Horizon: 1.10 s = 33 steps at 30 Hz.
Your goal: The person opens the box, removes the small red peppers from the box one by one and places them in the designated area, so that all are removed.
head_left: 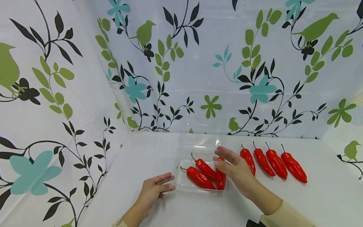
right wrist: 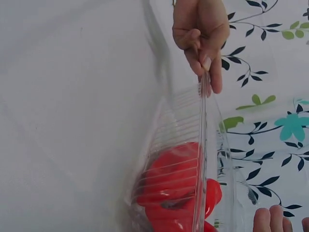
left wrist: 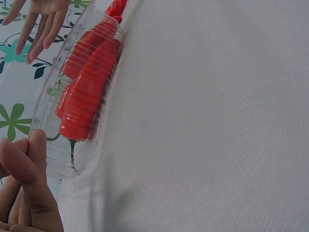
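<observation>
Pinching the rim of the clear container (head_left: 183,182), near its left corner, with thumb and fingers of the left hand (head_left: 154,192). Inside, three red peppers (head_left: 199,178); under half loaded by visible count. Behind, clear lid (head_left: 198,140), folded back, not yet closed. Over the container's right side, right hand (head_left: 238,168), fingers loosely extended, gripping nothing. Farther right, four loose peppers (head_left: 276,164) in a row on white table (head_left: 158,151), apparently left to load.
</observation>
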Motion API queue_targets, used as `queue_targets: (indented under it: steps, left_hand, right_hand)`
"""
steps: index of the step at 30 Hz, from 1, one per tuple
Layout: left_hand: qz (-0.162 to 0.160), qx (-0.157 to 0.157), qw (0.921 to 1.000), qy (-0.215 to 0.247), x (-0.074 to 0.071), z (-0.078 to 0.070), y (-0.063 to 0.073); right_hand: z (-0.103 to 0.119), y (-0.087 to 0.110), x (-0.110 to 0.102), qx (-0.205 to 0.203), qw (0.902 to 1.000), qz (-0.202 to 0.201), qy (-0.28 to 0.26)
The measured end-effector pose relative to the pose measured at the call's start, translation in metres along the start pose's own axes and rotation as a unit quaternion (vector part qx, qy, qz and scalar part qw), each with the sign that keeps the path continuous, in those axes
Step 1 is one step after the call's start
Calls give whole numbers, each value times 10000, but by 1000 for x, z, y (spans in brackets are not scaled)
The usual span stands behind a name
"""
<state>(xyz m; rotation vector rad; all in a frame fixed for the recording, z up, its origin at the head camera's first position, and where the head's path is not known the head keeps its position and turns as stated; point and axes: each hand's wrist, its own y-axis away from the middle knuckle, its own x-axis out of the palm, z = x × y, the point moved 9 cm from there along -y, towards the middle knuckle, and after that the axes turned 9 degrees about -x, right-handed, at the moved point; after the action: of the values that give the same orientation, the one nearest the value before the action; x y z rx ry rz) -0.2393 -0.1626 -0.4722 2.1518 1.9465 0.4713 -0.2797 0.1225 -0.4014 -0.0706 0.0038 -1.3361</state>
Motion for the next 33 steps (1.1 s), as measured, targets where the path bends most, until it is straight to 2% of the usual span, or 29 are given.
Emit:
queue_targets:
  steps: [12,21,33]
  left_hand:
    - [12,-79,9999,84,1,1,0]
    - [37,-41,9999,85,0,0,0]
    - [22,-90,9999,134,0,1,0]
  right_hand:
    - [-24,-6,30,484,9984,255,127]
    - [-29,-8,40,368,9982,296,364]
    - [-38,-11,50,391,9951,571,707]
